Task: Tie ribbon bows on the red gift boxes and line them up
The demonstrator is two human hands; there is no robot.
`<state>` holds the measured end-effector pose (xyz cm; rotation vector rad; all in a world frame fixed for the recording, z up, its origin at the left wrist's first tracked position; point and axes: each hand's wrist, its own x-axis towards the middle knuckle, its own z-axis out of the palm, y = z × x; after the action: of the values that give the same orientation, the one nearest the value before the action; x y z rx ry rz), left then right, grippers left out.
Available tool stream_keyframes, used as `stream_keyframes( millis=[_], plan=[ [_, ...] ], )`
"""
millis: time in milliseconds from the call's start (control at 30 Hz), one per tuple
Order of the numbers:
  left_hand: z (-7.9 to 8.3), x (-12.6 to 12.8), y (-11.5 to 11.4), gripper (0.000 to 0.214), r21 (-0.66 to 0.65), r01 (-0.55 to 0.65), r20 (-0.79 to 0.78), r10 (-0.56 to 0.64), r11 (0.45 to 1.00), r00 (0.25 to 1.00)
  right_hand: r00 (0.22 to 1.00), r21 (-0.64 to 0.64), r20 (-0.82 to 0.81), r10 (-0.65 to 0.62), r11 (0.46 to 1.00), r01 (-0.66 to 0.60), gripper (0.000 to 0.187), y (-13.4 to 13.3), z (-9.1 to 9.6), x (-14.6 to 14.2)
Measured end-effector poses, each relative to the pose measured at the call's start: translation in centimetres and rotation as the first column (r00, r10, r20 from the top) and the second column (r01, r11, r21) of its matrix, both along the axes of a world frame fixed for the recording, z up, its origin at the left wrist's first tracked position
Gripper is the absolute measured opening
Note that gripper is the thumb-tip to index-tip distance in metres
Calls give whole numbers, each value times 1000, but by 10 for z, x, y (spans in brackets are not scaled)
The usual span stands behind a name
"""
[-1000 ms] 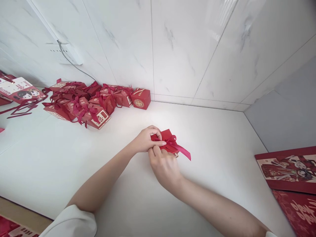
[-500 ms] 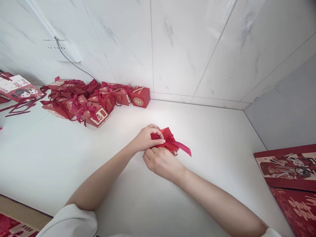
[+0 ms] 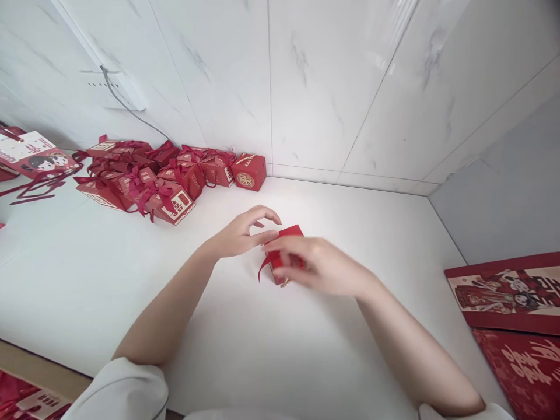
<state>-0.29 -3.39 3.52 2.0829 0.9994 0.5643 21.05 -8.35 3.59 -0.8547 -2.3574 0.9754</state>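
Observation:
A small red gift box (image 3: 290, 230) stands on the white table in front of me. A tail of its red ribbon (image 3: 263, 266) hangs out on the left side, and a bit of gold trim shows at the bottom. My left hand (image 3: 246, 231) is beside the box's left edge, fingers apart, with nothing in it. Over the box hovers my right hand (image 3: 321, 262), smeared by motion, its fingers spread and curved. It hides much of the box and the ribbon on top; whether it touches them I cannot tell.
Several red gift boxes with ribbons (image 3: 164, 201) are grouped at the back left by the tiled wall. A printed gift bag (image 3: 44, 157) lies farther left. Red printed bags (image 3: 516, 291) stand at the right edge. A cardboard box (image 3: 48, 367) with red items sits at lower left.
Both hands have let go of the ribbon. My left hand has drawn back to the left, and my right hand has moved up and right over the box, which has turned.

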Motion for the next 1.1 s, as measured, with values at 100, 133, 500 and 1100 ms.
stream_keyframes(
  millis=[100, 133, 500, 1100],
  plan=[
    [13, -9, -1, 23, 107, 32, -33, -29, 994, 999, 947, -123, -105, -304, 949, 291, 25, 18, 3, 22],
    [15, -10, -2, 21, 114, 53, -65, -45, 992, 997, 919, -150, -101, -382, 919, 366, 27, 24, 0, 27],
    [1, -3, -1, 23, -6, 114, -216, -112, 994, 970, 958, -464, -85, -274, 862, 205, 31, 42, -23, 26],
    [-10, -7, 11, 27, -148, 258, -62, -269, 955, 961, 967, -599, -231, -107, 799, -54, 28, 52, -37, 31]
  ],
)
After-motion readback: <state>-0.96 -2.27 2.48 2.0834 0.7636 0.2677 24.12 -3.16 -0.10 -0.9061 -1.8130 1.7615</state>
